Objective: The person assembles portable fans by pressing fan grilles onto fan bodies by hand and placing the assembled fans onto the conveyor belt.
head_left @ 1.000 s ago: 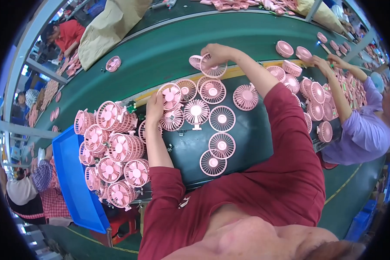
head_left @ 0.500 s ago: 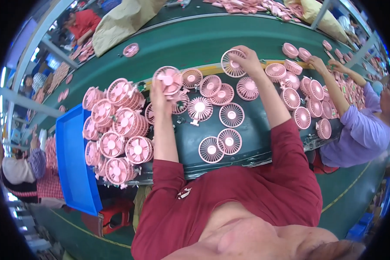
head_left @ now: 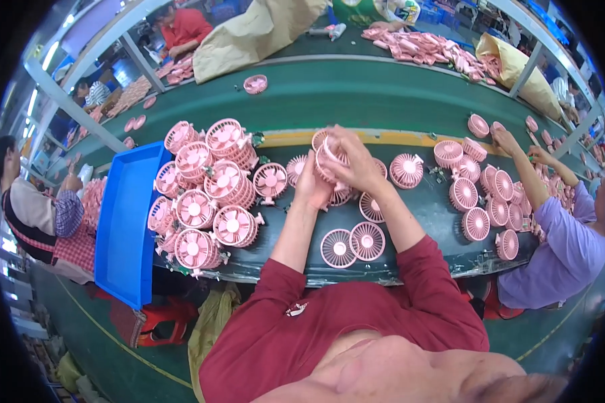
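My left hand is closed around a pink round fan head, holding it tilted above the table. From the right, my right hand curls over its front, fingers on a pink slatted grille. The two parts meet between my palms; whether they are joined is hidden. Below my wrists, a loose spoked grille overlaps another grille on the dark table. Left of my hands lies a fan head with its blades showing. A fan housing with a short stub rests to the right.
Stacked fan heads crowd the table's left side, beside a blue tray. Behind runs a green conveyor belt carrying a pink fan part. On the right, a co-worker's hand reaches among more fan parts.
My right hand has come left with the grille and met the fan head in my left hand. Before, the hands were well apart. The whole view has shifted slightly.
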Available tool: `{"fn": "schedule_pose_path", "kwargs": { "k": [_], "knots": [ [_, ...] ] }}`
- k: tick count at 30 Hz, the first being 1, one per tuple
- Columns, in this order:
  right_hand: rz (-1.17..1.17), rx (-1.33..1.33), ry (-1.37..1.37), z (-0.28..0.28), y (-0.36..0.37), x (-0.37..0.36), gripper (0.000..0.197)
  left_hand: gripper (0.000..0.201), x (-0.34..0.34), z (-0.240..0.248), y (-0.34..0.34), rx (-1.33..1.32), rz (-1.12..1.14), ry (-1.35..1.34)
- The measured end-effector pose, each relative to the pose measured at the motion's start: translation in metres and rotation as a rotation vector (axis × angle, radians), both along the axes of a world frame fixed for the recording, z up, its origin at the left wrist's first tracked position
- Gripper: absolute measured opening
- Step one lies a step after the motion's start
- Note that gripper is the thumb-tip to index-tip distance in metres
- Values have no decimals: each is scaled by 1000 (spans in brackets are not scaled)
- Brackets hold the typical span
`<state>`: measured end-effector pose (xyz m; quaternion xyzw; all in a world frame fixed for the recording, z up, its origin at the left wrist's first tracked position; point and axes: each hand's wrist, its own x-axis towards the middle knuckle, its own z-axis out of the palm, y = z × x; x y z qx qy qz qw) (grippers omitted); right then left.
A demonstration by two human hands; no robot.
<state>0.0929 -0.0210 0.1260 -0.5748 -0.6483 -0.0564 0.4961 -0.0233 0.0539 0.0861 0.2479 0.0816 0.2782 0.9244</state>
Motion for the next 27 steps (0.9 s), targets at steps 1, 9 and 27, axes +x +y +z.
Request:
{"fn": "schedule_pose_path", "kwargs": {
  "k": [1,9,27],
  "knots": [
    [73,8,16,-1,0,-3,25,48,0,-12,5,-58,-15,7],
    [38,103,202,-11,21,-3,18,49,27,21,17,26,165,113],
    [9,108,443,-5,35,12,65,42,64,45,18,737,521,191]
  ]
}}
